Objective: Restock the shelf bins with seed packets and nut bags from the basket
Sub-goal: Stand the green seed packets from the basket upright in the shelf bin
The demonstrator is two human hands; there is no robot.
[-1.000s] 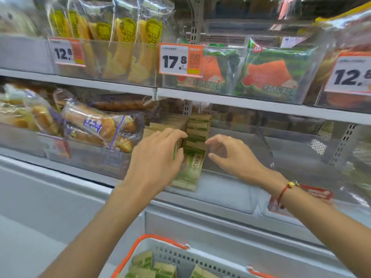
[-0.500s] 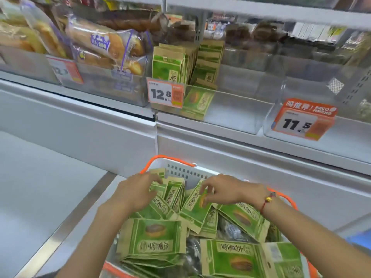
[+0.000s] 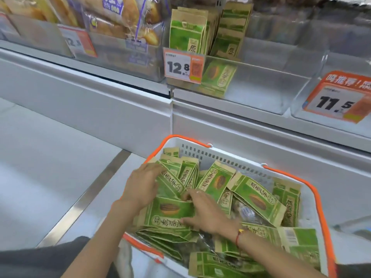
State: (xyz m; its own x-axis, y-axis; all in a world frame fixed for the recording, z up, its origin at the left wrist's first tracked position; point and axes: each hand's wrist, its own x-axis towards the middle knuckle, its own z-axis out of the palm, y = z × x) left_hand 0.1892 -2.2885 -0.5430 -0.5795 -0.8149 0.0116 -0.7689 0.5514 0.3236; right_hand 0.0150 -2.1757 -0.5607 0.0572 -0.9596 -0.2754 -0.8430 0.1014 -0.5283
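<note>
A white basket with an orange rim (image 3: 313,189) stands in front of me, full of green seed packets (image 3: 255,197). My left hand (image 3: 140,187) lies with its fingers spread against several packets leaning at the basket's left side. My right hand (image 3: 202,212) pinches the top edge of a flat seed packet (image 3: 168,212) between curled fingers and thumb. A clear nut bag (image 3: 247,212) shows between the packets. Above, the clear shelf bin (image 3: 261,85) tagged 12.8 holds upright seed packets (image 3: 186,35) and one lying flat (image 3: 218,77).
Left of that bin is a bin of wrapped bread (image 3: 124,21). To its right stands a clear bin with an 11.5 price tag (image 3: 337,101). A white cabinet front (image 3: 100,109) runs below the shelf, and the pale floor (image 3: 40,167) lies to the left.
Both hands came down from the shelf bin into the basket. The right hand has since shifted left onto the flat front packet, beside the left hand.
</note>
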